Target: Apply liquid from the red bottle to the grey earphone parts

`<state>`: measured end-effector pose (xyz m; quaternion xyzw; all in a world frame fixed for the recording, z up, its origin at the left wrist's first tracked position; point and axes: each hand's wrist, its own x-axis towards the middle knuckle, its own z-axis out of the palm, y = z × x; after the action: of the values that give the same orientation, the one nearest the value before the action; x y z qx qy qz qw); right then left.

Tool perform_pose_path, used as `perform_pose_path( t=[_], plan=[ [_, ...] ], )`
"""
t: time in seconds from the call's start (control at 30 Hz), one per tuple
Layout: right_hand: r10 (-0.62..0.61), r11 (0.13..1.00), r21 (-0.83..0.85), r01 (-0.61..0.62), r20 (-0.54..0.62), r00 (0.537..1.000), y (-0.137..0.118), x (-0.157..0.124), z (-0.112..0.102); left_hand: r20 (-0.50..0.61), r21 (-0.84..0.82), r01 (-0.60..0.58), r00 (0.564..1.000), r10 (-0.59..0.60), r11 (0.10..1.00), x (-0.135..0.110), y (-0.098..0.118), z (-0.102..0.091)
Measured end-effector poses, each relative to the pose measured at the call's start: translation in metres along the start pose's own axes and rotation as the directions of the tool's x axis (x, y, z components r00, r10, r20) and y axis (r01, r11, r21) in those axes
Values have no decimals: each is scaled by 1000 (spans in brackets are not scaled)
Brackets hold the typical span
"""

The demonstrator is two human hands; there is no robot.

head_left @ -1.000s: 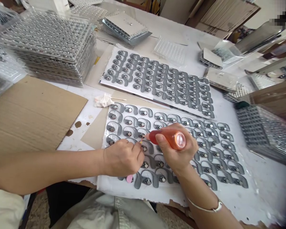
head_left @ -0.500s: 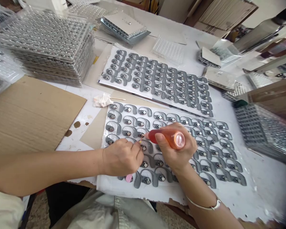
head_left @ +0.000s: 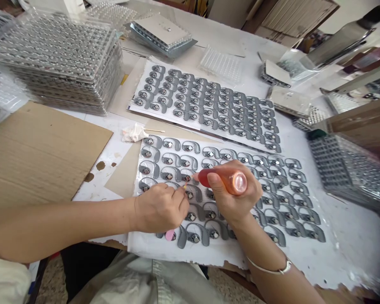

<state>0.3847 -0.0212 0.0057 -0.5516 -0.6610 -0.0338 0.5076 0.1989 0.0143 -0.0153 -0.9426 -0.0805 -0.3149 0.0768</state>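
While viewed from the head camera, looking forward and down, the translucent orange-red squeeze bottle [head_left: 221, 181] lies nearly level, its long axis running toward the left of the view and its narrow tip angled at the grey parts. The right hand [head_left: 237, 198] is closed around its body, thumb on top, with the rounded, glossy base sticking out to the right. The left hand [head_left: 160, 209] pinches a thin applicator [head_left: 170, 234] between its fingertips; a pink end shows below the hand and a small yellowish tip [head_left: 185, 186] above it, just beside the bottle's tip. Both hands sit over the left half of the lower white sheet [head_left: 228, 253], among rows of hook-shaped grey parts [head_left: 196, 235], each with a round metal insert. The sheet's torn near edge overhangs the surface [head_left: 351, 236]. A strip of surface separates its right edge from a stack of clear blister trays [head_left: 345, 169]; a cardboard sheet [head_left: 41, 147] lies to the left.
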Motion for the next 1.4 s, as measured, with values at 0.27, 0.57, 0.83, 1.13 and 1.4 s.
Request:
perform_pose_path(
  t=[0.27,0.57,0.83,1.13,1.4],
  plan=[
    [-55,998,-27,55,-13,998,2,-2,-1,0,-25,-5,1000,5,1000,0,-1,0],
    [-76,996,-52,72,-66,995,11,-11,-6,-1,-64,-7,1000,7,998,-1,-4,1],
    [-72,996,-48,70,-37,997,9,-9,-4,14,-44,-4,1000,4,999,-3,-3,4],
    [-98,995,-24,98,-19,995,12,-11,-3,9,-71,-1,1000,1,997,-3,-4,2],
    [-123,991,-61,122,-14,992,11,-13,-3,76,-115,1,997,8,993,-5,-8,2]
  ],
)
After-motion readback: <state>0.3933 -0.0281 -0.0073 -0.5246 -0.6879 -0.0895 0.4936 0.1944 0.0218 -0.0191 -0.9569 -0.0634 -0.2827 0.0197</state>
